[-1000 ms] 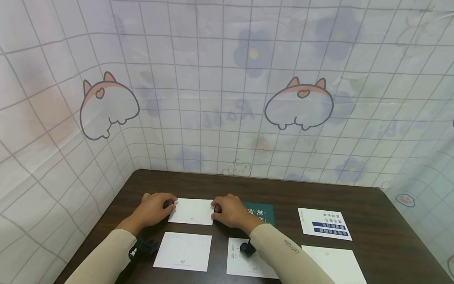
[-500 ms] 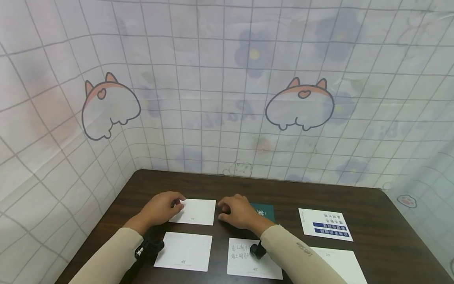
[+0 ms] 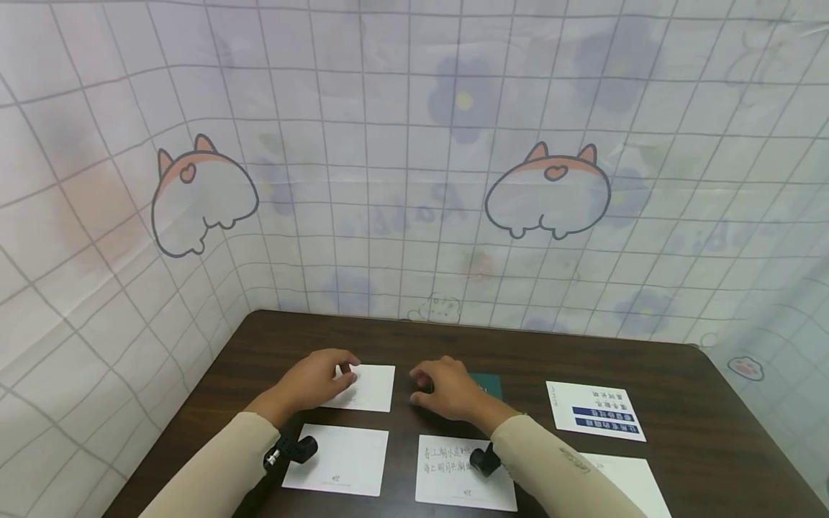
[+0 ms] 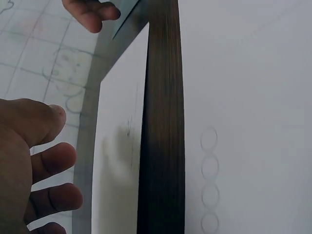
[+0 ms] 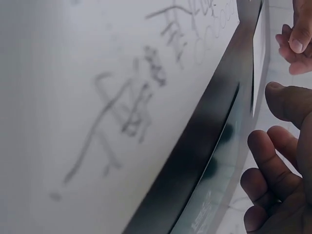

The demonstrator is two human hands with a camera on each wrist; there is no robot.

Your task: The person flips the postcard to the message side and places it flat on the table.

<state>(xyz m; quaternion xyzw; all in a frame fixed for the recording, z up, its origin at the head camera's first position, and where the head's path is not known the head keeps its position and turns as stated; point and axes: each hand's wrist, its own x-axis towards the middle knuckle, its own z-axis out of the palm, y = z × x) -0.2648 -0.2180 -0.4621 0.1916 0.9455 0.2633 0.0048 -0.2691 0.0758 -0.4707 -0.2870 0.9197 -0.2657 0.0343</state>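
Note:
A white card [image 3: 376,388] lies at the back left of the dark table. My left hand [image 3: 317,379] hovers over its left part, fingers loosely bent and holding nothing. In the left wrist view, that hand's fingertips [image 4: 61,158] stand apart from the card, with a shadow on it. My right hand [image 3: 447,388] is to the right of this card, over a green card [image 3: 488,385] with pale characters, partly covering it. Nothing sits between the right fingers [image 5: 263,151] in the right wrist view.
In front lie a blank white card [image 3: 343,460] and a handwritten white card [image 3: 447,489], under the wrist cameras. To the right are a card with blue bars [image 3: 592,410] and another white card [image 3: 631,478], partly behind the right sleeve. A patterned curtain [image 3: 414,180] stands behind the table.
My hands have left the white card's two side edges. Both have shifted right, the left over the card and the right away from it, covering more of the green card. The cards lie still.

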